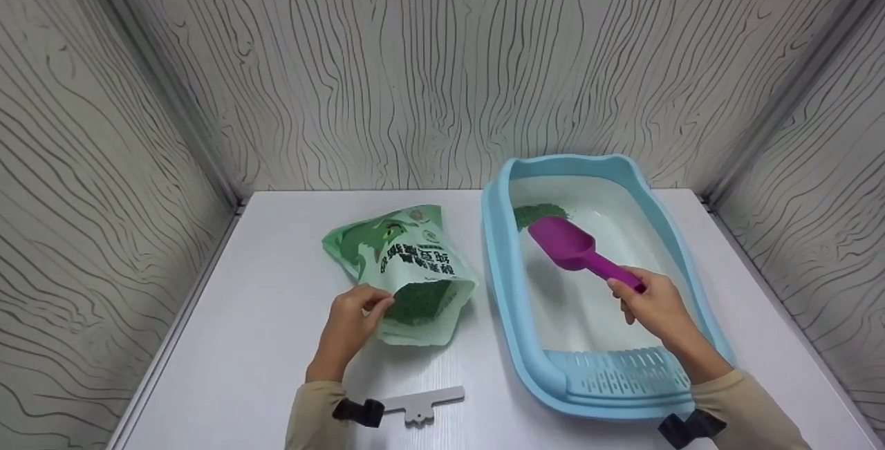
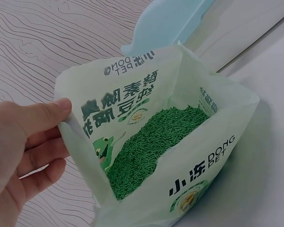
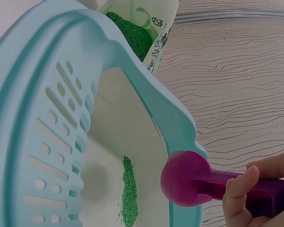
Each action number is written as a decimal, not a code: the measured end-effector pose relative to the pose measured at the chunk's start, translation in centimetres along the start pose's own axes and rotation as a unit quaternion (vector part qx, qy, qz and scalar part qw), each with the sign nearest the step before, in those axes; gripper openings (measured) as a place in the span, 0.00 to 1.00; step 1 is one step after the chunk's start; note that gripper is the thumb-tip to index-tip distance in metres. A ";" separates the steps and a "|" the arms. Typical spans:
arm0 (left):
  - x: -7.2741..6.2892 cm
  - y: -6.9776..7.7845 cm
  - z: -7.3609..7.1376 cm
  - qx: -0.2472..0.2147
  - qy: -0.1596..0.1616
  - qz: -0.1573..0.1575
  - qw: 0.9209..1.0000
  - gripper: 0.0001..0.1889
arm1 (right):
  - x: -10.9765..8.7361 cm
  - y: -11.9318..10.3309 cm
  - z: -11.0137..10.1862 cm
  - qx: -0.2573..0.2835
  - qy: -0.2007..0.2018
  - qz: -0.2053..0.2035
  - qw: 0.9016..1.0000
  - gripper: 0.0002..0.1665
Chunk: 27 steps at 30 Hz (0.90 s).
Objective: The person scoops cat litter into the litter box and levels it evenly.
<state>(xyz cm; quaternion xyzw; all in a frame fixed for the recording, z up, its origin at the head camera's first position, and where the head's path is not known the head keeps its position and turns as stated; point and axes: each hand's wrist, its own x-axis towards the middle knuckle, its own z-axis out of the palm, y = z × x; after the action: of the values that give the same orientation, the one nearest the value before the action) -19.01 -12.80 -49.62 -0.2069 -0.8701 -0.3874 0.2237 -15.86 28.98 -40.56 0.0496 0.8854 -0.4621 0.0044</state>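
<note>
My left hand (image 1: pixel 354 319) pinches the left edge of an opened green bag of cat litter (image 1: pixel 415 256), which lies tilted with its mouth toward me. Green litter pellets (image 2: pixel 154 142) show inside it in the left wrist view. With my right hand (image 1: pixel 653 301) I grip the handle of a purple scoop (image 1: pixel 563 242), held above the blue-rimmed litter box (image 1: pixel 508 284). The scoop's inside looks bare in the head view, and its rounded underside faces the right wrist camera. A small heap of green pellets (image 3: pixel 129 194) lies on the white floor of the box.
A grey bag clip (image 1: pixel 422 403) lies on the white table (image 1: pixel 256 339) in front of the bag, near my left sleeve. The box has a slotted step (image 1: pixel 622 374) at its near end. Wood-grain panels (image 1: pixel 415 70) stand behind and at both sides.
</note>
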 end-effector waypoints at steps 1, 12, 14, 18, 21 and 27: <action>0.0 0.0 0.0 -0.001 -0.001 -0.002 1.000 0.03 | -0.2 0.0 0.0 0.002 0.002 0.001 1.000 0.20; 0.0 0.1 0.0 0.000 -0.003 -0.009 1.000 0.03 | -2.1 -1.2 -0.2 0.038 0.010 0.000 0.999 0.22; 0.0 0.1 0.0 0.000 -0.001 -0.007 1.000 0.03 | -2.4 -1.3 -0.2 0.036 0.012 -0.004 0.999 0.22; -0.1 -0.1 0.1 -0.002 0.002 0.000 1.000 0.03 | -2.8 -1.3 -0.3 0.033 0.023 -0.009 0.999 0.23; -0.1 -0.1 0.1 -0.003 0.002 0.004 1.000 0.03 | -3.1 -1.3 -0.5 0.039 0.032 -0.009 0.999 0.23; -0.1 -0.1 0.1 -0.007 0.002 0.006 1.000 0.04 | -3.7 -1.4 -0.8 0.035 0.044 -0.012 0.998 0.23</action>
<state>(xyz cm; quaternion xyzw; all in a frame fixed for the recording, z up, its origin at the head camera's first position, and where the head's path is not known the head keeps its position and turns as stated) -19.01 -12.84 -49.78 -0.2131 -0.8654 -0.3930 0.2264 -12.24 28.51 -38.82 0.0589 0.8685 -0.4904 -0.0417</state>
